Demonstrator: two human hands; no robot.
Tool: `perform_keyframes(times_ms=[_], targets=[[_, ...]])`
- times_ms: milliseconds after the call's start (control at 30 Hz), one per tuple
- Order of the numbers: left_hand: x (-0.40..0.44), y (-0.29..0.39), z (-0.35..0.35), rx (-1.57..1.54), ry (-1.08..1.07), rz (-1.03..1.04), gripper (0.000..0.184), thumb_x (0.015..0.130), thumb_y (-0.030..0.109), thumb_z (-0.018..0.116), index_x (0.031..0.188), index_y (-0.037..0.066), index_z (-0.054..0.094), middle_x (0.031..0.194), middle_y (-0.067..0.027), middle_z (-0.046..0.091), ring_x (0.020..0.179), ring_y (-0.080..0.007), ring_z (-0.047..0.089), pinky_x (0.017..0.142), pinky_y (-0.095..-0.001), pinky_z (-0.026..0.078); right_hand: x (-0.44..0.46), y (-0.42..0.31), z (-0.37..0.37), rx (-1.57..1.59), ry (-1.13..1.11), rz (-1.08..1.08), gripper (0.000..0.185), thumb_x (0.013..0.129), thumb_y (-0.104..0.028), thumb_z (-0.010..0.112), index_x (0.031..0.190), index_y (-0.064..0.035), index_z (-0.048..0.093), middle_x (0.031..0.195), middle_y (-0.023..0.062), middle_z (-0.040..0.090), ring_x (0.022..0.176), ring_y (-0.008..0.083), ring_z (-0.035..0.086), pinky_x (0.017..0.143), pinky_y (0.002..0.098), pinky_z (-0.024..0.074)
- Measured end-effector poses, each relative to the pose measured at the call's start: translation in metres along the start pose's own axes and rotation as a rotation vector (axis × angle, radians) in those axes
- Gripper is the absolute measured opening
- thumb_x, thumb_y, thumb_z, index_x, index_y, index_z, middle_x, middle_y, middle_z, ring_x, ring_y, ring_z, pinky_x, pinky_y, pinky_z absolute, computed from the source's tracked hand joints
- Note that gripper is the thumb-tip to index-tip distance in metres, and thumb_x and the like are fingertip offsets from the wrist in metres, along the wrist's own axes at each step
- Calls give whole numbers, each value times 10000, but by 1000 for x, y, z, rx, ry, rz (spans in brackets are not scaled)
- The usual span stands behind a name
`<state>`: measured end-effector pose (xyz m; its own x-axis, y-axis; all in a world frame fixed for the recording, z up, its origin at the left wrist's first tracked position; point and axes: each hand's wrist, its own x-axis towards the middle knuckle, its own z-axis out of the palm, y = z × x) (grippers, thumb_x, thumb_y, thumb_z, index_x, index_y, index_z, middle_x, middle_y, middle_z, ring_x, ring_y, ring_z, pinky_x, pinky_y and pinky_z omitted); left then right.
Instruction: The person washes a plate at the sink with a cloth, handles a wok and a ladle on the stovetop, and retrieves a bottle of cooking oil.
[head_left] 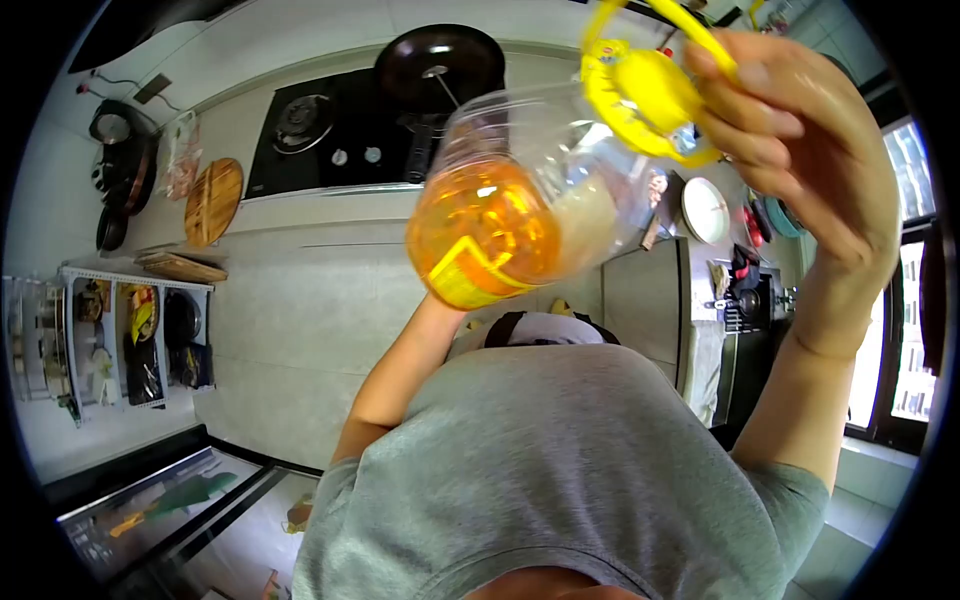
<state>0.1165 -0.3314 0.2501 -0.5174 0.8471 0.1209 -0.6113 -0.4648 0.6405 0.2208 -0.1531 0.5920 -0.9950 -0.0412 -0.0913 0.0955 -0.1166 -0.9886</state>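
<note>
A large clear plastic bottle of orange cooking oil [490, 215] is held up tilted in front of my chest, its base toward the lower left. The oil lies in the base end. A yellow label shows near the bottom, and a yellow cap [655, 95] with a yellow carrying handle [690, 25] is at the upper right end. My right hand [800, 140] has its fingers closed on the yellow handle beside the cap. My left forearm [405, 365] runs up behind the bottle's base; the bottle hides the left hand and its fingers.
A black gas hob [330, 135] with a dark wok [440, 60] on it stands on the counter ahead. To the left are a wooden cutting board [212, 202] and a white shelf rack [137, 275]. At right, a white plate [705, 210] lies near a sink [750, 305].
</note>
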Motion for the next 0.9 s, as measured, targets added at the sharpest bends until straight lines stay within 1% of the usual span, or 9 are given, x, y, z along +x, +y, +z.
perform_keyframes(times_ms=[100,167,200,233,333,467,667,800,900], targets=[[-29,25,-24,175,166,195,532,983,313,519,1466,162,356,1464,-70,424,1330,-237,425,1096,-416,392,58,-1,26,142,-210,100,215,955,-122,519,946,76,603,685,40,488,598,113,454,525,227,382],[-50,46,-38,806,199,314,577,968,372,530,1479,191,332,1485,-67,398,1350,-248,396,1087,-473,394,96,8,41,116,-298,101,189,939,-112,533,887,54,607,684,44,507,601,115,461,535,236,384],[-59,60,-39,194,281,223,589,963,407,522,1480,199,330,1492,-65,389,1352,-258,391,1073,-506,399,110,16,50,12,-271,61,178,927,-115,547,889,49,605,683,29,504,598,98,458,535,224,380],[-65,71,-45,10,339,220,584,962,412,520,1475,199,337,1482,-67,399,1341,-261,400,1062,-507,406,124,24,57,-85,-252,24,169,915,-119,561,891,43,603,683,14,500,595,82,455,535,212,377],[-83,88,-71,-43,441,243,570,961,428,513,1460,198,359,1453,-73,426,1307,-269,428,1031,-508,424,171,63,60,-152,-328,-66,341,897,-206,604,1086,78,623,697,-22,488,611,64,453,577,216,402],[-98,106,-102,-116,553,247,555,959,449,504,1439,197,387,1414,-81,462,1263,-279,464,989,-511,449,211,115,72,-345,-278,-391,301,870,-199,609,1041,48,628,697,32,585,617,109,554,603,255,464],[-104,140,-134,-152,648,171,539,956,480,490,1408,195,429,1357,-93,517,1197,-295,518,926,-515,485,234,159,78,-623,-198,-436,741,757,-200,758,1339,53,375,1074,170,591,1002,319,568,863,402,465],[-98,164,-156,-170,656,42,533,953,501,481,1388,194,458,1318,-102,554,1152,-305,554,884,-517,510,252,188,94,-746,-58,-484,960,654,-202,852,1361,110,282,1269,289,481,1211,390,467,1072,408,357],[-89,187,-174,-124,678,-64,531,952,517,474,1373,193,479,1289,-108,581,1119,-313,581,853,-519,528,274,213,103,-830,145,-631,955,654,-192,847,1355,125,281,1253,285,492,1204,388,467,1075,400,345]])
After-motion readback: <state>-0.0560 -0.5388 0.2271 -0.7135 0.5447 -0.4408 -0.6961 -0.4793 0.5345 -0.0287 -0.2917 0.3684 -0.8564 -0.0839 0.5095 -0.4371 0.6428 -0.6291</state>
